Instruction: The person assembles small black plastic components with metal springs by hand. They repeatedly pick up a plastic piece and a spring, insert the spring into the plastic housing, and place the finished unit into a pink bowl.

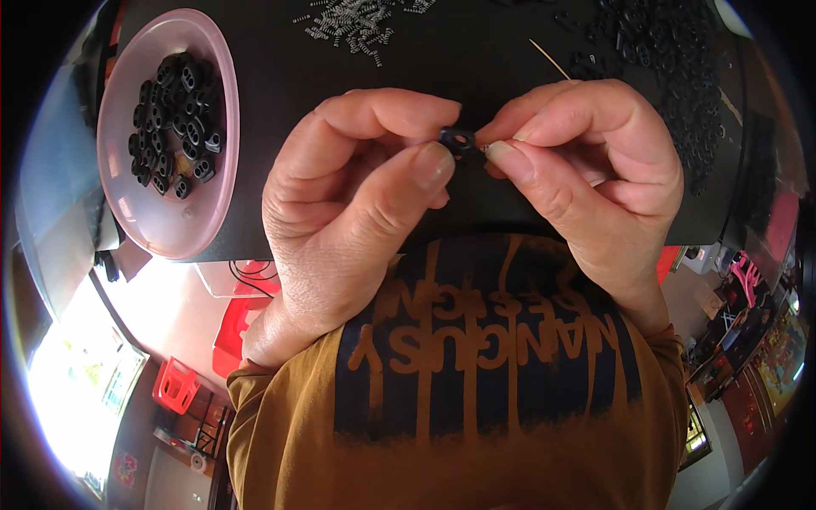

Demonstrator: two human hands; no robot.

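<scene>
Between its thumb and forefinger, my left hand (357,178) pinches a small black plastic cord lock (460,141) with round holes in it. Close against its right side are the pinched thumb and forefinger of my right hand (586,153). A tiny metallic-looking bit, perhaps a spring, shows at those right fingertips; most of it is hidden. Both hands are raised over the near edge of the black table (280,51). Beyond them lies a loose pile of small metal springs (357,24).
A pink plastic bowl (121,191) at the left contains many black two-hole cord locks (174,119). Black plastic parts (654,42) are heaped at the far right. A thin pale stick (548,58) runs behind my right hand. A red stool (176,385) stands at lower left.
</scene>
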